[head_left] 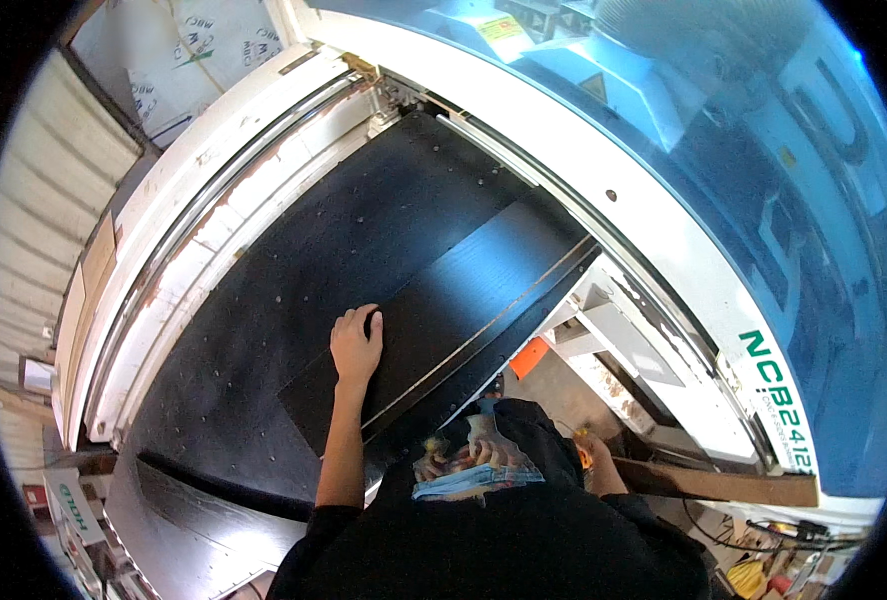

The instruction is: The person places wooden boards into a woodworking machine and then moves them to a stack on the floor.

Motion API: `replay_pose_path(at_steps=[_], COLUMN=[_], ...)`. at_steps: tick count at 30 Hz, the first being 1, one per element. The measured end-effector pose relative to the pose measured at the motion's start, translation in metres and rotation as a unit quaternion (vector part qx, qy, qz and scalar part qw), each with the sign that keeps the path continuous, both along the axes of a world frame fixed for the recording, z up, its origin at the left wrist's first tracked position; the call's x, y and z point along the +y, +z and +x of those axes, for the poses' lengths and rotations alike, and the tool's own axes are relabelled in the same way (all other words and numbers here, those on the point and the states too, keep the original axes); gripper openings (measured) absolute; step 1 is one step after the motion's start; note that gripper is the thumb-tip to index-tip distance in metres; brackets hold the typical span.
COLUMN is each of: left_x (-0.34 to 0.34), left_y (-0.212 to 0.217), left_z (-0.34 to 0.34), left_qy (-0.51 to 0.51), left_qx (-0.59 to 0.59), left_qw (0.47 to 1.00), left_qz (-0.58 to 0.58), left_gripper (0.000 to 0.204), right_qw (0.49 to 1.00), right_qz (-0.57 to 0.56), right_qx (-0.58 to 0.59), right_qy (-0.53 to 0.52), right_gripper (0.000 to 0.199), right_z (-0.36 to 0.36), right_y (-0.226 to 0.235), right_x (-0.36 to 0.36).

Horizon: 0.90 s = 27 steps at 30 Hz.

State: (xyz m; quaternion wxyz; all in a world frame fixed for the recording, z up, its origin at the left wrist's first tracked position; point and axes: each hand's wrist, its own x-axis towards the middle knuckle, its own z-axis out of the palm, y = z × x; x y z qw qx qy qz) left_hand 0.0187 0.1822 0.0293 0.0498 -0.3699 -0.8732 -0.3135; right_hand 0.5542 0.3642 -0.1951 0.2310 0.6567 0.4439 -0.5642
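Board (454, 285), dark and long, lies flat on the black surface (254, 300), running slantwise from lower left to upper right, with a pale strip along its edge nearer the person and its far end close beside the white machine frame (609, 195). The left grip (357, 345) rests on the board near its far long edge, fingers bent; whether they clench it cannot be told. The right grip (604, 474) hangs low by the person's side, with an orange thing (585, 457) at its fingers; whether it is grasped cannot be told. Small pale spots dot the surface. A blue see-through cover (704, 130) curves above the frame, a brown bar (724, 483) juts out just beside the right grip, and an orange-red flat piece (529, 357) shows between board and frame.
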Motion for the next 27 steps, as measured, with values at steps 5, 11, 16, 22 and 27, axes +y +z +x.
replay_pose_path(at_steps=[5,11,16,22,27], left_x=[0.001,-0.001,0.002,-0.003,0.003], left_y=[0.0,-0.001,0.003,0.0,0.002], left_z=[0.002,0.003,0.005,0.004,0.003], left_qy=[0.007,0.014,0.011,0.019,0.006], left_qx=[0.001,-0.005,-0.013,-0.01,-0.001], left_qw=[1.0,1.0,1.0,1.0,1.0], left_qz=[-0.002,-0.002,-0.003,0.007,0.002], left_gripper=[0.023,0.024,0.023,0.022,0.022], right_qw=[0.999,0.999,0.979,0.98,0.988], right_qz=[-0.024,-0.029,-0.192,-0.182,-0.144], right_qx=[-0.038,0.001,0.053,0.076,0.06], right_qy=[0.011,-0.018,-0.037,-0.031,-0.007], right_gripper=[0.022,0.02,0.019,0.021,0.022], right_z=[-0.014,0.01,0.054,0.057,0.043], right_y=[0.005,0.024,-0.025,-0.023,-0.028], right_x=[0.039,0.051,0.034,0.0,-0.021])
